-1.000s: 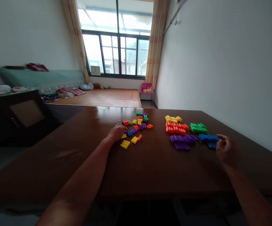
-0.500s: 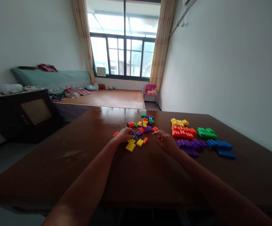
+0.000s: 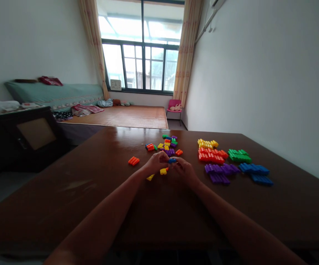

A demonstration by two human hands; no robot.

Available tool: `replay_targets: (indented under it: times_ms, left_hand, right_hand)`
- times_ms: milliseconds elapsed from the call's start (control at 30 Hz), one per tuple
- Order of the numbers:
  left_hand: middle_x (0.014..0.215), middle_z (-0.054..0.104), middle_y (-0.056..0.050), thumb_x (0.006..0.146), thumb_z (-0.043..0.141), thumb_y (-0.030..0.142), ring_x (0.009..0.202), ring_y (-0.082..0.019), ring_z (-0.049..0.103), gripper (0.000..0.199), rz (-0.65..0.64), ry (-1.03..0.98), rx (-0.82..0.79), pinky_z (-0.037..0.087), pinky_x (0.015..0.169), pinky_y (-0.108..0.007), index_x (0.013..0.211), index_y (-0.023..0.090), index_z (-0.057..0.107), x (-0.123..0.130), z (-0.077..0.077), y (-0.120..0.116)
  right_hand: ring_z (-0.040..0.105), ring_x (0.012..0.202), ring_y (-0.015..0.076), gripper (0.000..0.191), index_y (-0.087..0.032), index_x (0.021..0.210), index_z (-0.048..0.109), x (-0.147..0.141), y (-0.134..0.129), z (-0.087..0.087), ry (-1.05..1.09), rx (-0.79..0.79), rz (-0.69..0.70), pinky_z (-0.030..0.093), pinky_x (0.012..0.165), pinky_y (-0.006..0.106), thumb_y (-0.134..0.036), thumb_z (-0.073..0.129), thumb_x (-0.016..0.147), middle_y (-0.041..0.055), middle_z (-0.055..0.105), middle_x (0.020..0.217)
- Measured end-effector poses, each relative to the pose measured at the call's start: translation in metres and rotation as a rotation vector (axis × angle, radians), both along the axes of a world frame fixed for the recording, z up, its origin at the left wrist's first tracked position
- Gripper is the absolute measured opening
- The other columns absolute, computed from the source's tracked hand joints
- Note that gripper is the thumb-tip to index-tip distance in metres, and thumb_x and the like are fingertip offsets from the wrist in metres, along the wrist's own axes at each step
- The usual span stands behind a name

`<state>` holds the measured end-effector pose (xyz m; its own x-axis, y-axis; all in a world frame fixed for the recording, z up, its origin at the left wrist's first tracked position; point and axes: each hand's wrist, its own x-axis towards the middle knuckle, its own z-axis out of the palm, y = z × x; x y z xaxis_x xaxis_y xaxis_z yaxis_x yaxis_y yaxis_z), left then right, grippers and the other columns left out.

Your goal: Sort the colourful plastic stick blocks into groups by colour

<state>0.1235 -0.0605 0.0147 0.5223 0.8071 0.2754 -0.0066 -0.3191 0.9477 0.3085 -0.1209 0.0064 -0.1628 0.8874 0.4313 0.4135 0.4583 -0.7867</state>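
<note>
A small blue ribbed plastic block (image 3: 172, 161) is between my two hands over the middle of the table. My left hand (image 3: 157, 162) pinches its left end, and the fingertips of my right hand (image 3: 186, 170) close on its right end. Below the hands lie yellow blocks (image 3: 163, 171), partly covered by my left hand and wrist. An orange block piece (image 3: 133, 161) rests to the left of my left hand. Just beyond the hands is a loose cluster of mixed blocks, among them purple blocks (image 3: 171, 151) and a small orange block (image 3: 179, 152).
On the right, blocks lie grouped by colour: yellow (image 3: 207, 143), orange (image 3: 211, 156), green (image 3: 239, 155), purple (image 3: 217, 173) and blue (image 3: 255, 169). The brown table (image 3: 93, 198) reaches toward a bed (image 3: 126, 115) and a pink chair (image 3: 174, 104). A dark cabinet (image 3: 16, 136) stands at left.
My left hand has lifted the blue block and moved right with it. My right hand has come left to meet it, fingers now on the block. The view has shifted slightly.
</note>
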Motion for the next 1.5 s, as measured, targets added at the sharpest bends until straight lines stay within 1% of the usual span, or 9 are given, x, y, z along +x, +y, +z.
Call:
replay_targets:
  times_ms: [200,333,433,633,733,867,1067,1267,1500]
  left_hand:
    - [0.079,0.069,-0.004,0.067,0.077,0.041,0.074,-0.016,0.065,0.034,0.100,0.165,0.082,0.050,0.065,-0.027,0.085,0.014,0.066,-0.004,0.002,0.000]
    - [0.082,0.072,-0.005,0.070,0.071,0.044,0.077,-0.019,0.067,0.031,0.262,0.190,0.146,0.052,0.068,-0.030,0.083,0.016,0.068,-0.015,0.001,0.014]
    - [0.077,0.072,-0.005,0.069,0.069,0.046,0.073,-0.020,0.067,0.033,0.301,0.207,0.127,0.052,0.066,-0.030,0.084,0.017,0.070,-0.021,-0.001,0.022]
    - [0.074,0.071,-0.005,0.065,0.071,0.051,0.068,-0.019,0.065,0.039,0.325,0.226,0.132,0.050,0.060,-0.027,0.083,0.016,0.072,-0.025,-0.003,0.023]
    - [0.072,0.071,-0.004,0.066,0.069,0.051,0.068,-0.019,0.065,0.039,0.346,0.238,0.146,0.050,0.058,-0.027,0.082,0.016,0.072,-0.026,-0.001,0.021]
    - [0.071,0.071,-0.004,0.066,0.068,0.050,0.071,-0.020,0.066,0.036,0.373,0.267,0.173,0.050,0.058,-0.027,0.079,0.017,0.072,-0.027,0.003,0.018]
    - [0.074,0.072,-0.004,0.065,0.068,0.052,0.072,-0.020,0.066,0.038,0.369,0.287,0.182,0.052,0.061,-0.027,0.079,0.017,0.071,-0.027,0.004,0.019]
    - [0.079,0.073,-0.005,0.068,0.066,0.047,0.075,-0.020,0.067,0.033,0.362,0.295,0.214,0.053,0.065,-0.029,0.081,0.017,0.071,-0.029,0.001,0.022]
    - [0.080,0.073,-0.005,0.073,0.063,0.043,0.076,-0.021,0.067,0.029,0.387,0.287,0.251,0.053,0.066,-0.029,0.084,0.017,0.071,-0.036,-0.003,0.026]
  right_hand:
    - [0.062,0.091,0.0205,0.035,-0.021,0.116,0.064,0.022,-0.002,0.010,-0.025,0.102,-0.087,0.052,0.080,0.033,-0.041,0.047,0.092,0.0104,0.063,0.113]
    - [0.063,0.092,0.0215,0.037,-0.020,0.115,0.063,0.070,-0.011,0.015,-0.052,0.115,-0.217,0.052,0.082,0.036,-0.044,0.049,0.090,0.0102,0.065,0.108]
    - [0.065,0.089,0.0229,0.043,-0.019,0.109,0.060,0.136,-0.022,0.007,0.006,0.087,-0.408,0.053,0.082,0.039,-0.052,0.061,0.081,0.0098,0.068,0.100]
    - [0.063,0.076,0.0213,0.047,-0.017,0.089,0.059,0.308,-0.050,-0.022,0.059,0.133,-1.056,0.053,0.072,0.037,-0.060,0.062,0.069,0.0107,0.068,0.088]
    - [0.063,0.072,0.0213,0.041,-0.017,0.082,0.060,0.354,-0.062,-0.035,-0.027,0.052,-1.193,0.051,0.066,0.035,-0.056,0.060,0.068,0.0114,0.068,0.082]
    - [0.064,0.074,0.0212,0.036,-0.019,0.085,0.064,0.352,-0.070,-0.044,-0.243,-0.030,-1.182,0.048,0.067,0.033,-0.052,0.058,0.072,0.0093,0.070,0.084]
    - [0.063,0.071,0.0220,0.031,-0.024,0.086,0.066,0.319,-0.074,-0.030,-0.535,-0.205,-1.254,0.041,0.061,0.031,-0.052,0.056,0.078,0.0063,0.071,0.084]
    - [0.063,0.080,0.0230,0.034,-0.019,0.091,0.067,0.335,-0.077,-0.033,-0.483,-0.082,-1.322,0.043,0.068,0.032,-0.047,0.048,0.084,0.0101,0.071,0.092]
    - [0.063,0.076,0.0249,0.034,-0.017,0.097,0.069,0.357,-0.072,-0.050,-0.474,-0.181,-1.235,0.046,0.070,0.036,-0.039,0.048,0.081,0.0115,0.070,0.086]
